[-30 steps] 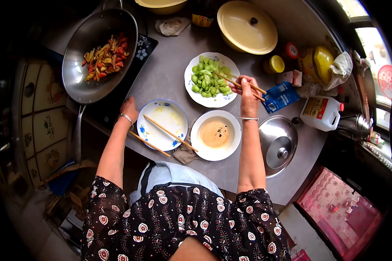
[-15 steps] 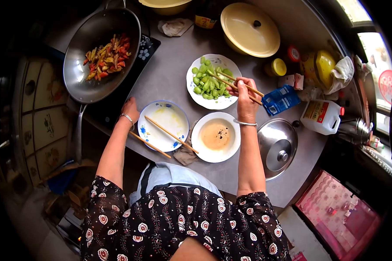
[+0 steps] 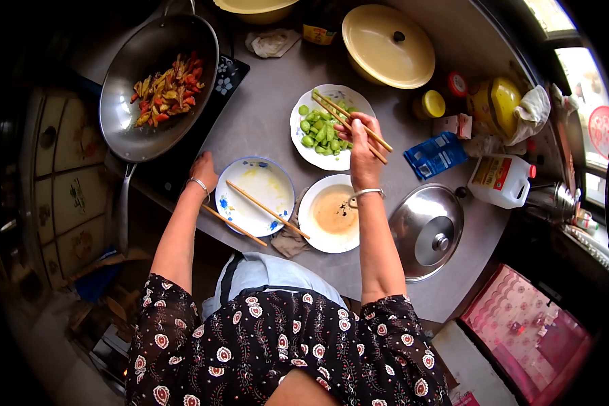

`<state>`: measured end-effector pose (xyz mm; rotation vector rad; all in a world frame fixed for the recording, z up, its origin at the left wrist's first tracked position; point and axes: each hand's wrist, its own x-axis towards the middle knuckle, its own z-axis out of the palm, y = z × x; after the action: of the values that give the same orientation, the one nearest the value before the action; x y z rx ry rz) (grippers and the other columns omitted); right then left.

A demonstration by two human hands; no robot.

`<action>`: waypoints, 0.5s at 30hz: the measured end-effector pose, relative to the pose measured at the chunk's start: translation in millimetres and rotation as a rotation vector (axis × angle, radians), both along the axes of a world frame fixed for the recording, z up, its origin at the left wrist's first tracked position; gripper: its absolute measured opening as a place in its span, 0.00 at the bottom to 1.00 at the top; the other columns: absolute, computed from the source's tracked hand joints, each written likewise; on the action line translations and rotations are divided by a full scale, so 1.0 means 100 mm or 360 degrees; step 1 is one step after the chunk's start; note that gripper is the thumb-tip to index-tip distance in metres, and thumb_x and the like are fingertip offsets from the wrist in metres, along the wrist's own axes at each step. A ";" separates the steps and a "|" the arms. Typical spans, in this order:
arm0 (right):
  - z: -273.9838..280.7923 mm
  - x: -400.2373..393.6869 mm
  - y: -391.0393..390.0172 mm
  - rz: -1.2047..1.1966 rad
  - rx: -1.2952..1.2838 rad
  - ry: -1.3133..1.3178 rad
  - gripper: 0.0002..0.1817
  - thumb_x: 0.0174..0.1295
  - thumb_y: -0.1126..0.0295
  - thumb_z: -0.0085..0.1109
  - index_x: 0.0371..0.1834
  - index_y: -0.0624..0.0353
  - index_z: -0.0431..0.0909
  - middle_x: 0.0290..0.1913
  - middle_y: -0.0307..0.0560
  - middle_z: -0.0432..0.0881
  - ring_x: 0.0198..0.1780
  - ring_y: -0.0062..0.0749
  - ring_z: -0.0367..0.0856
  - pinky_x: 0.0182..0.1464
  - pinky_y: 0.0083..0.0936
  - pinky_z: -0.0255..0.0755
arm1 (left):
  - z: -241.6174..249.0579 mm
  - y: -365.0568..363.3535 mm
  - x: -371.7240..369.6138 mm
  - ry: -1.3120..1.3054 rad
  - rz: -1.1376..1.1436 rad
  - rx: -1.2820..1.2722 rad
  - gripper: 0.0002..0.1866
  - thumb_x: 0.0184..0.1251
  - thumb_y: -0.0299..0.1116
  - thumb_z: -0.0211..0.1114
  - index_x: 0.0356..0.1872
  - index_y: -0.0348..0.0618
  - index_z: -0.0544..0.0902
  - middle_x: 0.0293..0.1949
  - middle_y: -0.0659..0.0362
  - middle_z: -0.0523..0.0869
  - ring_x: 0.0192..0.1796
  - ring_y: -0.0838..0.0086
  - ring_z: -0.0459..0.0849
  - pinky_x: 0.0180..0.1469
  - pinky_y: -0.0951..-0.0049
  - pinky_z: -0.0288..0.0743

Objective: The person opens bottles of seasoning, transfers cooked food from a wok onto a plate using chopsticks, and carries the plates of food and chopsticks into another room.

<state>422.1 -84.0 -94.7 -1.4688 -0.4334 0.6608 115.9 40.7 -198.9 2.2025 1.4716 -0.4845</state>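
Note:
My right hand (image 3: 364, 154) is closed round a pair of wooden chopsticks (image 3: 334, 112), whose tips are over a white scalloped plate (image 3: 297, 143) of cut green vegetable pieces (image 3: 323, 134). Resting beside the induction cooker's edge, my left hand (image 3: 203, 172) has fingers too small and curled away to read. Near it stands a blue-rimmed white bowl (image 3: 250, 196) with yellowish residue. One loose chopstick (image 3: 267, 208) lies across this bowl and another (image 3: 235, 227) at its near-left side. Under my right wrist sits a white bowl (image 3: 333, 210) of brownish liquid with dark bits.
A wok (image 3: 123, 101) of cooked red and yellow food sits on the black induction cooker (image 3: 231, 76) at left. A metal lid (image 3: 413, 233), a blue packet (image 3: 436, 155), a white jug (image 3: 499, 181) and jars stand to the right. A lidded cream pot (image 3: 379, 40) is behind.
My right hand has shifted left and slightly away from me, bringing the chopsticks further over the plate's far-left part. My left hand stays put.

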 end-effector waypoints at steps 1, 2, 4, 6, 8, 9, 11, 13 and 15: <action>-0.04 0.00 0.04 -0.0014 0.0019 0.0057 0.08 0.65 0.73 0.47 0.39 0.67 0.73 0.34 0.46 0.79 0.33 0.28 0.82 0.35 0.18 0.77 | -0.01 0.00 -0.01 -0.0007 -0.0011 0.0029 0.21 0.46 0.21 0.64 0.44 0.30 0.69 0.42 0.38 0.79 0.49 0.48 0.77 0.52 0.62 0.72; -0.10 0.00 0.01 -0.0015 -0.0004 0.0015 0.08 0.65 0.73 0.47 0.39 0.67 0.73 0.34 0.46 0.79 0.33 0.28 0.82 0.35 0.18 0.77 | 0.03 0.01 0.01 0.0004 0.0017 -0.0008 0.21 0.46 0.21 0.63 0.44 0.30 0.68 0.42 0.38 0.79 0.49 0.48 0.77 0.52 0.62 0.72; -0.25 0.06 -0.07 -0.0009 -0.0054 -0.0075 0.08 0.65 0.73 0.47 0.39 0.67 0.73 0.34 0.46 0.79 0.33 0.28 0.82 0.35 0.18 0.77 | 0.11 0.01 0.06 0.0022 0.0083 -0.0086 0.21 0.46 0.21 0.63 0.44 0.30 0.68 0.42 0.37 0.79 0.49 0.48 0.77 0.53 0.62 0.72; -0.19 0.06 -0.18 -0.0006 -0.0111 -0.0111 0.08 0.65 0.73 0.48 0.39 0.66 0.73 0.34 0.46 0.79 0.32 0.27 0.82 0.34 0.19 0.77 | 0.07 0.01 0.04 0.0029 0.0080 -0.0088 0.21 0.46 0.21 0.63 0.44 0.30 0.68 0.42 0.37 0.79 0.49 0.48 0.77 0.53 0.62 0.72; -0.05 -0.02 -0.23 0.0051 -0.0089 -0.0065 0.08 0.65 0.73 0.47 0.39 0.66 0.74 0.35 0.46 0.79 0.33 0.27 0.82 0.34 0.19 0.77 | 0.04 0.01 0.03 0.0034 0.0067 -0.0080 0.21 0.46 0.21 0.63 0.44 0.30 0.68 0.42 0.37 0.79 0.49 0.48 0.77 0.53 0.62 0.72; 0.04 -0.09 -0.21 0.0108 -0.0092 -0.0036 0.08 0.65 0.73 0.47 0.39 0.66 0.74 0.35 0.46 0.79 0.33 0.27 0.82 0.34 0.19 0.77 | 0.03 0.01 0.02 0.0037 0.0052 -0.0067 0.21 0.46 0.21 0.63 0.44 0.30 0.68 0.42 0.37 0.79 0.49 0.48 0.77 0.53 0.62 0.72; -0.02 -0.19 -0.18 0.0173 -0.0113 0.0061 0.09 0.65 0.72 0.47 0.40 0.67 0.74 0.35 0.46 0.79 0.34 0.27 0.83 0.34 0.18 0.77 | 0.06 0.01 0.04 0.0042 0.0041 -0.0057 0.21 0.47 0.21 0.63 0.45 0.30 0.68 0.42 0.37 0.79 0.49 0.48 0.77 0.53 0.62 0.72; -0.12 -0.10 -0.22 0.0149 -0.0174 -0.0099 0.09 0.64 0.72 0.48 0.40 0.67 0.74 0.35 0.46 0.80 0.33 0.27 0.83 0.33 0.18 0.77 | 0.12 0.00 0.07 0.0048 0.0067 -0.0071 0.21 0.47 0.21 0.63 0.45 0.30 0.68 0.43 0.37 0.79 0.49 0.48 0.77 0.53 0.62 0.72; -0.12 -0.01 -0.30 0.0104 -0.0171 -0.0088 0.09 0.64 0.72 0.48 0.40 0.67 0.74 0.35 0.46 0.80 0.33 0.27 0.83 0.33 0.18 0.77 | 0.12 0.01 0.06 0.0060 0.0083 -0.0113 0.22 0.47 0.21 0.63 0.45 0.30 0.68 0.43 0.37 0.78 0.49 0.48 0.77 0.53 0.62 0.72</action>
<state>421.0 -114.3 -107.1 -1.5828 -0.4972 0.7056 121.5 41.8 -187.3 2.1053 1.5038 -0.5549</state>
